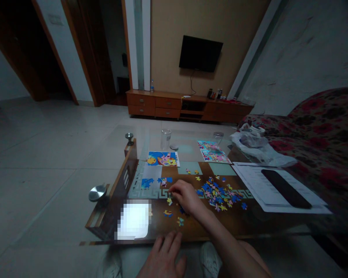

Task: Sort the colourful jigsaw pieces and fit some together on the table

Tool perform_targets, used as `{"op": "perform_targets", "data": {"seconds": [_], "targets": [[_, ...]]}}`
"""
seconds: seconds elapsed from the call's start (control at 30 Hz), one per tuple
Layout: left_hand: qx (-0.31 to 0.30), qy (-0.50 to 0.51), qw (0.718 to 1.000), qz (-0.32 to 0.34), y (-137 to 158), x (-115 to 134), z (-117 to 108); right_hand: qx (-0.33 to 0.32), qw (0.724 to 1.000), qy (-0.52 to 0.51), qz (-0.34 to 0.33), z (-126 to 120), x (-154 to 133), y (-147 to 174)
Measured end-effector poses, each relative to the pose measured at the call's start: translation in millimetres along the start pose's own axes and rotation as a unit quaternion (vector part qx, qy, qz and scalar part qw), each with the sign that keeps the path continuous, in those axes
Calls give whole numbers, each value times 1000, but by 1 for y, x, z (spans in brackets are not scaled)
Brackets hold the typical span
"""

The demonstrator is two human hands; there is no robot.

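Observation:
My right hand (186, 196) reaches over the glass-topped table, thumb and fingertips pinched together; whatever is between them is too small to make out. Just below its fingertips lies a yellowish jigsaw piece (169, 201). Nearer me are another loose piece (168, 213) and a greenish one (180, 221). My left hand (164, 256) rests at the table's near edge, fingers stretched out, holding nothing. Beyond the right hand lie joined blue pieces (147, 183) and a small joined group (164, 181). A heap of mixed jigsaw pieces (219, 193) spreads to the right. The picture sheet (162, 158) lies behind.
Two more picture sheets (214, 151) lie farther back, near a clear jar (166, 139) and a round lid (174, 147). At right, a dark elongated object (285, 188) sits on papers (249, 181), beside a plastic bag (259, 148). Metal knobs (98, 193) stand along the left side.

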State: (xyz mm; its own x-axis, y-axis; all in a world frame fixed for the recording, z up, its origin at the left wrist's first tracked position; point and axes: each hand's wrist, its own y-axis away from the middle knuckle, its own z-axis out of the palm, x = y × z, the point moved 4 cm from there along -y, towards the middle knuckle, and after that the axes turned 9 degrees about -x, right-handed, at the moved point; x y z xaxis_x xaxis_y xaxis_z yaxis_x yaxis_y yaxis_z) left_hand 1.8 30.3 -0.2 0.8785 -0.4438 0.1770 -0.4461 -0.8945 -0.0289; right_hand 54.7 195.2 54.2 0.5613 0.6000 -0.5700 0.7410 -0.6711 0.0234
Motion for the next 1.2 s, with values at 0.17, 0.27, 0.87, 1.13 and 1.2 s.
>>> {"op": "perform_targets", "data": {"seconds": [0.17, 0.27, 0.87, 1.13, 1.2], "targets": [[13, 27, 1000, 7, 0, 1, -1, 11, 998, 59, -1, -1, 3, 5], [8, 38, 999, -5, -1, 1, -2, 2, 997, 80, 0, 1, 2, 8], [-19, 16, 999, -27, -6, -2, -18, 116, 976, 186, -9, 24, 22, 44], [-36, 22, 996, -77, -7, -14, -24, 149, 975, 163, 17, 5, 36, 71], [-42, 8, 995, -90, -9, -15, -24, 146, 980, 134, -21, 9, 31, 72]]}}
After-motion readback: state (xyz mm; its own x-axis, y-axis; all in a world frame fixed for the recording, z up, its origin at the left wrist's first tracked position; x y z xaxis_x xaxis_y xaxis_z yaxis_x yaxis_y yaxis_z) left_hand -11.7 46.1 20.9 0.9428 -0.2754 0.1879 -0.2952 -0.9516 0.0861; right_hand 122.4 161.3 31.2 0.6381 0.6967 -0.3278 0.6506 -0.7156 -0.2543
